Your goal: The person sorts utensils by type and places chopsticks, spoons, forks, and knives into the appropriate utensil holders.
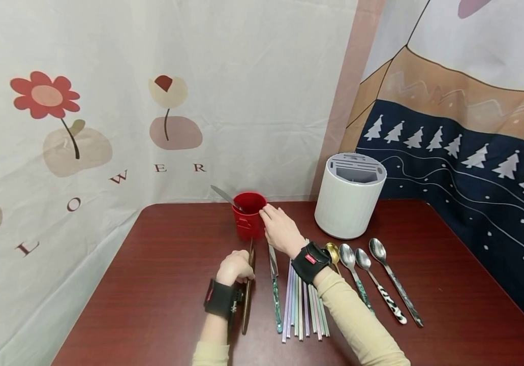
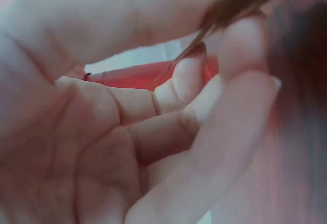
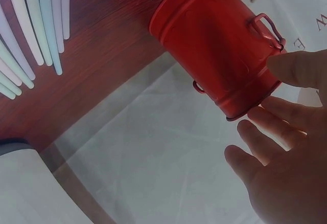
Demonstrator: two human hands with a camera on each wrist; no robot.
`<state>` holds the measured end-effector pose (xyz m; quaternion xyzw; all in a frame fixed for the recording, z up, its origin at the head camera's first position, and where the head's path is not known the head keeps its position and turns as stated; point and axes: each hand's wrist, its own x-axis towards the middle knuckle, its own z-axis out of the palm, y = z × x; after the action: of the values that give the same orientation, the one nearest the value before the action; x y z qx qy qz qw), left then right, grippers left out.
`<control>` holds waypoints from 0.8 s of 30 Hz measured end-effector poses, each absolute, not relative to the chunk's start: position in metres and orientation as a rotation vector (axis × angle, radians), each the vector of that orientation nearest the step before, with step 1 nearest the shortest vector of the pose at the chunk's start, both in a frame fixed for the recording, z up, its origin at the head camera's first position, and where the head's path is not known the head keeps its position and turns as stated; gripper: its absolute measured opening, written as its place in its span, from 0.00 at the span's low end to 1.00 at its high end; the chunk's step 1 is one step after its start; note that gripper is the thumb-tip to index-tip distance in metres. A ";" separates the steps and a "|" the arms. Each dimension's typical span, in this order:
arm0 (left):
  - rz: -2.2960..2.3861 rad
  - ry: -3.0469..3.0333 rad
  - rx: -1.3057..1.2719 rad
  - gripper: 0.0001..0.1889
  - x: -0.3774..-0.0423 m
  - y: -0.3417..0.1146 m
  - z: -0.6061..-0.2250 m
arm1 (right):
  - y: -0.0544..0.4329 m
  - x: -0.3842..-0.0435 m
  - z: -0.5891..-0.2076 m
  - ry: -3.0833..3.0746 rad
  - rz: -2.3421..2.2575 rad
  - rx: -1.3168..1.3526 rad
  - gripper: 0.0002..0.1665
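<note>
My left hand pinches a bronze-coloured knife between thumb and fingers. It is seen edge-on, its thin tip close to the base of a red metal cup. In the left wrist view, the knife crosses the thumb and fingertips. A silver blade leans out of the cup to the left. My right hand is at the cup's right rim, fingers extended. In the right wrist view its thumb and fingertips lie beside the cup's rim; whether they touch is unclear.
A knife with a green marbled handle and several pastel chopsticks lie on the table. Several spoons, one gold, lie to their right, partly behind my right arm. A white slotted utensil holder stands back right. Fabric hangs behind.
</note>
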<state>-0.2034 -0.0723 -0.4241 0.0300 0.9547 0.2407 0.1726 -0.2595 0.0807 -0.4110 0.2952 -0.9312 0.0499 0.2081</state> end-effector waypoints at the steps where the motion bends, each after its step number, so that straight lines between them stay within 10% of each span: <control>1: 0.691 2.720 0.085 0.10 -0.203 -0.073 -0.423 | 0.081 -0.259 -0.411 -2.592 0.139 0.820 0.25; 24: 0.983 3.244 0.016 0.10 -0.191 -0.085 -0.388 | 0.080 -0.258 -0.409 -2.613 0.133 0.802 0.26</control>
<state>-0.1909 -0.0846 -0.3884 0.0047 0.9497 0.2878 -0.1236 -0.2575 0.0797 -0.4093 0.2872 -0.9353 0.0476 0.2011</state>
